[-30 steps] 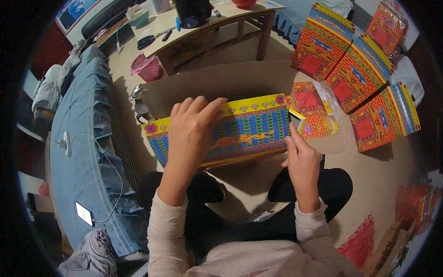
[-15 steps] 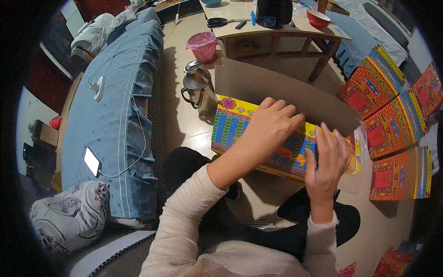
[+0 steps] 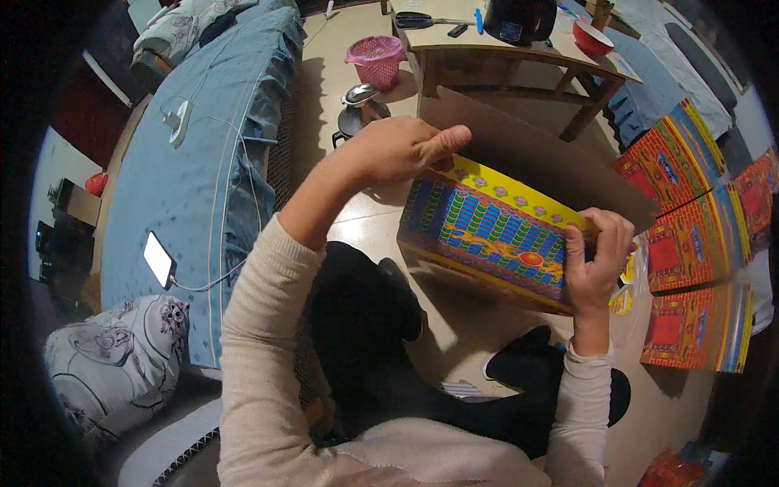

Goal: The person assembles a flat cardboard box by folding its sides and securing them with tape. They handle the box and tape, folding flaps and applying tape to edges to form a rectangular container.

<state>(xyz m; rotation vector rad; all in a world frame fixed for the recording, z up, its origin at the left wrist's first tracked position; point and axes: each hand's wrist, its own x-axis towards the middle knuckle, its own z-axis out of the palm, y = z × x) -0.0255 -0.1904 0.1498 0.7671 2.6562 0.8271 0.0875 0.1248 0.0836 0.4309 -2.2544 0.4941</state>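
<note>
A long cardboard box (image 3: pixel 495 235) with a blue, green and yellow printed pattern sits tilted in front of me, above the floor between my knees and the table. At its far left corner is my left hand (image 3: pixel 398 148), its thumb stretched out and its other fingers curled down at the edge, partly hidden. Gripping the right end is my right hand (image 3: pixel 600 256), thumb on the printed front and fingers over the top. Behind the box rises a plain brown cardboard sheet (image 3: pixel 535 146); whether it is joined to the box I cannot tell.
Several red, brick-patterned printed panels (image 3: pixel 677 252) stand at the right. Beyond the left hand are a metal kettle (image 3: pixel 361 97) and a pink basket (image 3: pixel 377 61). A wooden table (image 3: pixel 454 36) stands at the back. A blue-covered sofa (image 3: pixel 207 178) holding a phone (image 3: pixel 158 260) runs along the left.
My left hand has moved from the box's middle to its far left corner. My right hand has closed on the right end. The box has turned, and the view has shifted slightly.
</note>
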